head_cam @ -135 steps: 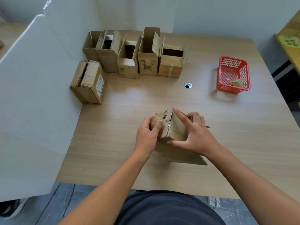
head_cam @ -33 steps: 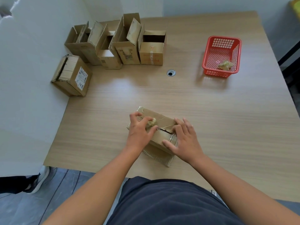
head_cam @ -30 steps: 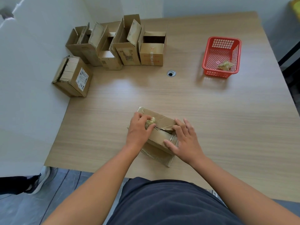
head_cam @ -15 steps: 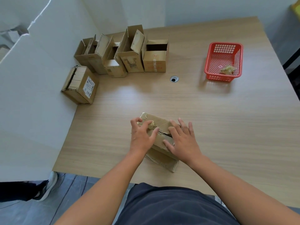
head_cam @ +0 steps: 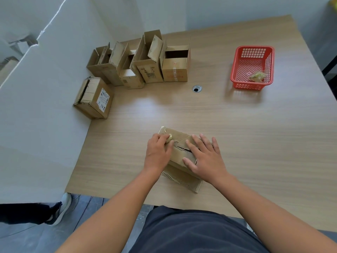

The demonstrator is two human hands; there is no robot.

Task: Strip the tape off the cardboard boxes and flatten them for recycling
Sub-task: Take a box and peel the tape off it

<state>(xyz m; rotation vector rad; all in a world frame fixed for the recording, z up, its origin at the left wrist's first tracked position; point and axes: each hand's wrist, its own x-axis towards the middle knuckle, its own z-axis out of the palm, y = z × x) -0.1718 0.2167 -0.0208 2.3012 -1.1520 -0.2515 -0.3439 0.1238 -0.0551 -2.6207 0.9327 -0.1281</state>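
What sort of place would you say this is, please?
Probably an office-style workstation: a wooden desk with a cable hole, white partition panels beside it, and a row of opened cardboard boxes.

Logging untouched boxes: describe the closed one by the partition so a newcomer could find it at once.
At the table's far left corner, a row of boxes stands by the white partition. In front of the row's left end lies a lone box. Unlike its neighbours, whose flaps stand open, it is closed and bears a white label.
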